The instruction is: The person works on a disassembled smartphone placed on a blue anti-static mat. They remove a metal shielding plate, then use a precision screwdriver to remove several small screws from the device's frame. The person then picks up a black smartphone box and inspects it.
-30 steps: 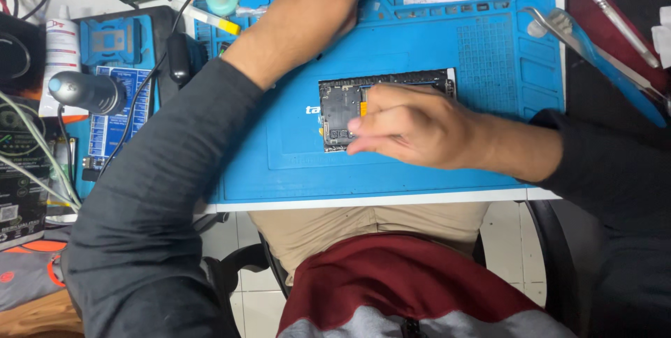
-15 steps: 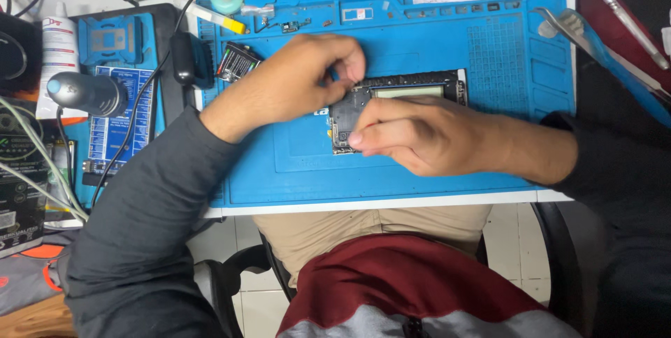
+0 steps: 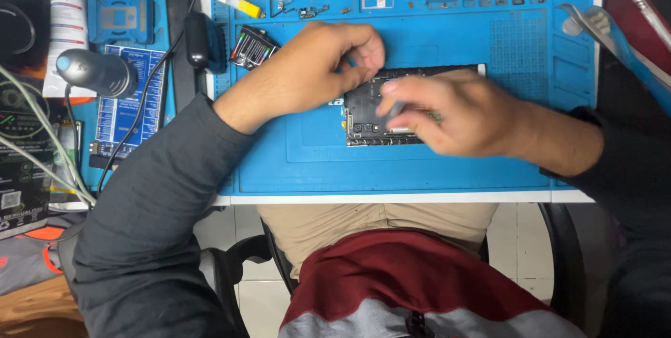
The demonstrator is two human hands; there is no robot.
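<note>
Blue repair mat (image 3: 279, 163) carrying an opened phone (image 3: 363, 118), pinned beneath the right hand (image 3: 454, 114) while the left hand (image 3: 314, 65), fingertips pinched, works its upper edge.

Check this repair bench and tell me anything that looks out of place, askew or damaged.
The opened phone lies back-off on the blue mat, its circuitry bare. The left hand and the right hand rest on it. A small black battery lies askew near the mat's upper left. No spill or breakage shows.
</note>
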